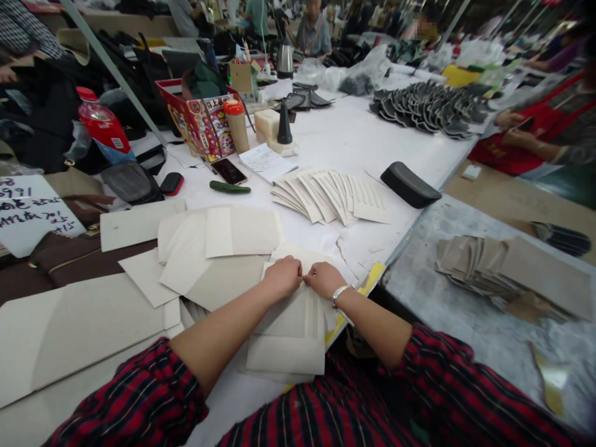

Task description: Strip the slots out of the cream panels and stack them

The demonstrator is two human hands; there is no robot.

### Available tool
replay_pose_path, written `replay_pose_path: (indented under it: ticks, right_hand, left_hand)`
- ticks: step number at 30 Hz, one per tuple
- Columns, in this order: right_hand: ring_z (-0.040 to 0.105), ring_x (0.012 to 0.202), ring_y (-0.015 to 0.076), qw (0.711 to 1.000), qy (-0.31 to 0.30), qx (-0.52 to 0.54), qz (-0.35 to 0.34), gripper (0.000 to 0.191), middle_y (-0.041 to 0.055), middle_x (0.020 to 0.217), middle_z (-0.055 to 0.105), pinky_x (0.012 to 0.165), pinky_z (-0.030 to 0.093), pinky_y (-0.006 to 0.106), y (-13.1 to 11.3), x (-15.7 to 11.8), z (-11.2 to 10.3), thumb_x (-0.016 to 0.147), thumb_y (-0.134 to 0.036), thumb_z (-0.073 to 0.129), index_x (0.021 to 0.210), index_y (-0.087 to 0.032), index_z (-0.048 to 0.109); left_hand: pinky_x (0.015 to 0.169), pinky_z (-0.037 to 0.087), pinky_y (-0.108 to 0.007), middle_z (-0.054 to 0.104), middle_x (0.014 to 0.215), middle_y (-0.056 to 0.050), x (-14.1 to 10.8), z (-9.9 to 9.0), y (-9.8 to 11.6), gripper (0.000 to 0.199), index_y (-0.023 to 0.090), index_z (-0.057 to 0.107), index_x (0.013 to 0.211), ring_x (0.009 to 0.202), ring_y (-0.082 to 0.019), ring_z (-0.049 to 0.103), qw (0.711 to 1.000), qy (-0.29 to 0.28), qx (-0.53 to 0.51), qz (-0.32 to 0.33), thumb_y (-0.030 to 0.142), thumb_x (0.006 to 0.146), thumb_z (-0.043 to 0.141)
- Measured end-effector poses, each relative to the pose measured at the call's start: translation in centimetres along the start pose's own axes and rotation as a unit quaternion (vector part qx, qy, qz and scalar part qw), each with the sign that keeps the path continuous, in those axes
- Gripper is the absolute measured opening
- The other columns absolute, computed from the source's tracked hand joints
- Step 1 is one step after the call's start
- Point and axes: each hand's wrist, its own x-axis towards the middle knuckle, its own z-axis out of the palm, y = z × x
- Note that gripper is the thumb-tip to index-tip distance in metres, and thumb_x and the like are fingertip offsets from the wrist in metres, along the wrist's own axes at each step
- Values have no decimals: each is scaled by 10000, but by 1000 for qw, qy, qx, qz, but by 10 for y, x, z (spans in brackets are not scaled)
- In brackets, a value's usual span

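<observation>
My left hand point(285, 276) and my right hand point(323, 279) meet above a stack of off-white sheets point(286, 354) at the table's front edge. The fingers of both are closed, their tips nearly touching over the upper part of the stack. Whatever lies between the fingertips is too small to make out. A bracelet circles my right wrist. Left of my hands, more pale sheets point(242, 231) overlap in a loose pile. Beyond them, narrow pale pieces point(321, 194) are fanned out on the white table.
Large pale boards point(84, 329) cover the left side. A cucumber point(230, 187), phone point(229, 171) and black case point(410, 184) lie farther back. Dark curved pieces point(428, 107) are heaped at the back right. A person in a red apron point(507, 152) is at the right.
</observation>
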Motion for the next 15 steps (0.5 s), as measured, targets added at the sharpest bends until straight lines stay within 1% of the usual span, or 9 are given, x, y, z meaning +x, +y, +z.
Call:
replay_pose_path:
  ticks: [3,5,7,8,11,13,15]
  right_hand:
    - [559,742,184,1000,16,-7,-3,225,96,792,629,603,345,248,-1,-2,3,703,-323,498,761,-138,613]
    - [559,755,186,1000,24,-9,-3,225,97,801,627,613,348,250,-2,-4,5,713,-313,483,773,-137,610]
    - [557,776,188,999,32,-9,-2,227,96,818,624,628,352,251,-2,-6,5,721,-310,475,786,-137,606]
    - [555,785,187,999,33,-8,-2,225,95,823,623,635,353,251,-3,-8,5,724,-310,473,789,-138,603]
    - [553,788,181,999,37,-10,-6,209,89,809,621,648,353,249,-4,-13,3,741,-304,466,786,-140,587]
    - [553,776,178,998,52,-24,-14,201,81,790,618,650,350,250,-6,-19,0,749,-296,466,832,-141,565]
    - [550,774,177,996,69,-42,-42,225,68,793,613,655,348,251,-9,-24,-4,751,-295,475,915,-151,533]
  left_hand:
    - [653,432,-287,532,876,-32,-8,3,0,99,211,550,761,855,-193,503,999,43,5,27,248,739,461]
    - [693,434,-286,530,889,-33,-16,6,-1,106,208,545,781,878,-185,494,997,67,3,46,245,758,448]
    - [770,424,-290,529,941,-36,-27,7,-6,137,206,543,865,915,-177,486,994,82,-10,73,248,755,472]
    - [819,408,-291,524,992,-41,-34,8,-8,198,201,531,932,947,-175,477,992,86,-18,93,247,742,498]
    - [937,334,-305,475,1159,-83,-55,12,-17,430,157,475,1082,1066,-200,422,985,75,-8,154,254,681,593]
    - [970,296,-334,448,1216,-110,-64,15,-23,492,132,475,1092,1121,-235,378,982,59,30,175,284,652,632]
    - [974,286,-357,430,1246,-121,-68,17,-28,537,129,470,1102,1138,-257,361,979,55,67,186,333,638,648]
